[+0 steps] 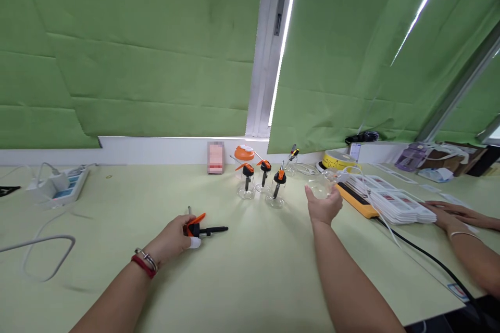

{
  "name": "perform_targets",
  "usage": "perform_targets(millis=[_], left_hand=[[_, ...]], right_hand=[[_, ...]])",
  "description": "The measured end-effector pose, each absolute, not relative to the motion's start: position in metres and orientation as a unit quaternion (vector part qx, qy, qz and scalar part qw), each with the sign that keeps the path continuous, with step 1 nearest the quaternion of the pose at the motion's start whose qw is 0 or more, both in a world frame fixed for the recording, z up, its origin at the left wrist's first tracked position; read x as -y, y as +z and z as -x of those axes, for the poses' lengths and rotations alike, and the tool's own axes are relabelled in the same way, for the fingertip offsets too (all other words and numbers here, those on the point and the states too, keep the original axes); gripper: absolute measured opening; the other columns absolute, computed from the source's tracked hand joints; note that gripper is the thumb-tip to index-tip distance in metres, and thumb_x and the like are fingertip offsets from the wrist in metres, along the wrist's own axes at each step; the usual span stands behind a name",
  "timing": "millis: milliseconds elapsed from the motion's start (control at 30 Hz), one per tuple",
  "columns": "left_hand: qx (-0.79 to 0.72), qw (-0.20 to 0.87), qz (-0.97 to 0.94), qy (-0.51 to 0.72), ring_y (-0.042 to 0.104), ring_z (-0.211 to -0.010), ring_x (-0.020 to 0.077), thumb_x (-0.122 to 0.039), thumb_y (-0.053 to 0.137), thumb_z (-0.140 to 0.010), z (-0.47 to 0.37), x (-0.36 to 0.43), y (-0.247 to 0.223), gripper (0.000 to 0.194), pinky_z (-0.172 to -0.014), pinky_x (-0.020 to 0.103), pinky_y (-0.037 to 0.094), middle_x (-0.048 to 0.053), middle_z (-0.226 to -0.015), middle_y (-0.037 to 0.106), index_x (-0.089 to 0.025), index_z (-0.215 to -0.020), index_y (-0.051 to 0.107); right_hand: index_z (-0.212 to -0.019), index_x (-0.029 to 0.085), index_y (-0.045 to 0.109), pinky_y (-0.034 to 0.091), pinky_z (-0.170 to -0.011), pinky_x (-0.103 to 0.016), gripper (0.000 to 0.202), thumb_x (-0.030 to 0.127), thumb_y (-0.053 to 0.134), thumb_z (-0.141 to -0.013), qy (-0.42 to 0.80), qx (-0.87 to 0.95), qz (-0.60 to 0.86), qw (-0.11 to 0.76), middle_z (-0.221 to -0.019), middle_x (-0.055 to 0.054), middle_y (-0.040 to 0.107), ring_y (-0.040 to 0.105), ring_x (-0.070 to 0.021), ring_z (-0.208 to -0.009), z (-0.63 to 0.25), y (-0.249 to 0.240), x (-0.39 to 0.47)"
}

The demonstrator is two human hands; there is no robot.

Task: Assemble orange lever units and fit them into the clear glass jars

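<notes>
My left hand (pixel 175 237) is closed round an orange and black bottle top (pixel 194 229), whose black tube points right above the table. A white wrap covers one fingertip. Farther right, my right hand (pixel 324 205) holds a clear glass bottle (pixel 322 186), its fingers partly hidden behind the glass. Between the hands and farther back stand several clear glass bottles with orange and black tops, among them a left one (pixel 246 187), a middle one (pixel 264 174) and a right one (pixel 277 190). An orange lid (pixel 244 153) shows behind them.
White power strip (pixel 70 187) and cable (pixel 58 239) at left. A pink box (pixel 215 157) stands by the wall. To the right are yellow tape (pixel 339 159), an orange power strip (pixel 356 201), stacked white cards (pixel 394 203), a black cable (pixel 425 255) and another person's hands (pixel 453 216).
</notes>
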State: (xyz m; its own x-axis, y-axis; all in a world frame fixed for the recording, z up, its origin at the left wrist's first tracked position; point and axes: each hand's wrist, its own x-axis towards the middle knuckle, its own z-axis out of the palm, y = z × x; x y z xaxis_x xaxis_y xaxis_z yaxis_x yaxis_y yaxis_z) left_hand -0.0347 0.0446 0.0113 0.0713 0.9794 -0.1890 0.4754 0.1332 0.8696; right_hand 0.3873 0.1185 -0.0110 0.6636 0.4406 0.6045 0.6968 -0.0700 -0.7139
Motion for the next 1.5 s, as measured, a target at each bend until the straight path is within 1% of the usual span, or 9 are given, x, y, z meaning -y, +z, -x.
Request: perform_targets(millis=[100,200,300,433,533,700,867,1033,1500], left_hand=[[-0.61,0.449,-0.579,0.302,0.058,-0.102,0.0271,-0.024,0.072,-0.049,0.032,-0.043,0.013,0.091,-0.08,0.031,0.047,0.015,-0.117,0.06,-0.014,-0.135,0.041],[-0.589,0.47,-0.583,0.303,0.057,-0.103,0.0259,-0.023,0.071,-0.05,0.03,-0.042,0.015,0.088,-0.079,0.03,0.046,0.013,-0.12,0.06,-0.017,-0.133,0.044],[-0.591,0.466,-0.593,0.287,0.059,-0.096,0.0262,-0.027,0.071,-0.05,0.029,-0.042,0.014,0.072,-0.074,0.029,0.046,0.01,-0.108,0.064,-0.015,-0.119,0.058],[-0.591,0.457,-0.596,0.296,0.06,-0.087,0.0242,-0.029,0.072,-0.048,0.032,-0.046,0.008,0.064,-0.068,0.028,0.046,0.008,-0.097,0.066,-0.015,-0.11,0.061],[-0.588,0.45,-0.596,0.312,0.06,-0.082,0.0224,-0.028,0.072,-0.05,0.034,-0.048,0.006,0.061,-0.065,0.028,0.046,0.008,-0.093,0.066,-0.015,-0.109,0.061],[-0.604,0.431,-0.576,0.343,0.06,-0.076,0.0219,-0.028,0.072,-0.052,0.036,-0.046,0.009,0.057,-0.065,0.03,0.046,0.008,-0.089,0.066,-0.015,-0.106,0.06],[-0.578,0.458,-0.554,0.386,0.063,-0.085,0.024,-0.03,0.074,-0.054,0.032,-0.046,0.01,0.056,-0.073,0.032,0.048,0.01,-0.095,0.069,-0.016,-0.106,0.06],[-0.559,0.468,-0.559,0.394,0.063,-0.092,0.0251,-0.033,0.074,-0.058,0.026,-0.042,0.014,0.06,-0.079,0.033,0.047,0.011,-0.098,0.069,-0.017,-0.113,0.057],[-0.508,0.472,-0.628,0.353,0.061,-0.085,0.0216,-0.029,0.072,-0.062,0.021,-0.038,0.008,0.057,-0.076,0.032,0.048,0.007,-0.096,0.068,-0.018,-0.116,0.058]], right_hand=[[-0.124,0.009,0.032,0.028,-0.1,-0.054,0.089,0.056,0.069,-0.057,-0.188,0.4,0.662,0.605,-0.123,-0.021,0.044,0.038,-0.0376,-0.12,-0.374,0.011,-0.102],[-0.131,0.015,0.028,0.033,-0.101,-0.049,0.083,0.044,0.069,-0.064,-0.186,0.516,0.561,0.62,-0.135,-0.017,0.037,0.037,-0.032,-0.124,-0.341,0.028,-0.08],[-0.132,0.02,0.033,0.031,-0.105,-0.046,0.075,0.03,0.068,-0.066,-0.097,0.648,0.527,0.541,-0.131,-0.011,0.044,0.039,-0.0281,-0.124,-0.305,0.033,-0.059],[-0.127,0.027,0.045,0.032,-0.106,-0.046,0.074,0.021,0.071,-0.058,0.059,0.744,0.521,0.414,-0.129,-0.007,0.046,0.037,-0.0283,-0.125,-0.278,0.027,-0.046],[-0.125,0.028,0.047,0.034,-0.104,-0.043,0.076,0.023,0.075,-0.054,0.186,0.731,0.527,0.392,-0.131,-0.007,0.042,0.039,-0.0269,-0.124,-0.276,0.02,-0.047],[-0.12,0.027,0.045,0.043,-0.09,-0.039,0.08,0.032,0.082,-0.05,0.393,0.629,0.514,0.431,-0.115,-0.006,0.05,0.048,-0.0246,-0.112,-0.282,0.01,-0.056],[-0.106,0.025,0.049,0.047,-0.063,-0.029,0.059,0.046,0.076,-0.058,0.522,0.518,0.457,0.5,-0.088,-0.001,0.051,0.052,-0.0164,-0.078,-0.283,0.003,-0.065],[-0.099,0.023,0.053,0.039,-0.049,-0.022,0.049,0.055,0.068,-0.065,0.561,0.457,0.461,0.513,-0.077,0.001,0.046,0.044,-0.012,-0.063,-0.281,0.005,-0.067],[-0.094,0.022,0.056,0.031,-0.047,-0.02,0.035,0.041,0.066,-0.066,0.598,0.503,0.418,0.464,-0.071,0.003,0.048,0.042,-0.0089,-0.054,-0.272,0.0,-0.058]])
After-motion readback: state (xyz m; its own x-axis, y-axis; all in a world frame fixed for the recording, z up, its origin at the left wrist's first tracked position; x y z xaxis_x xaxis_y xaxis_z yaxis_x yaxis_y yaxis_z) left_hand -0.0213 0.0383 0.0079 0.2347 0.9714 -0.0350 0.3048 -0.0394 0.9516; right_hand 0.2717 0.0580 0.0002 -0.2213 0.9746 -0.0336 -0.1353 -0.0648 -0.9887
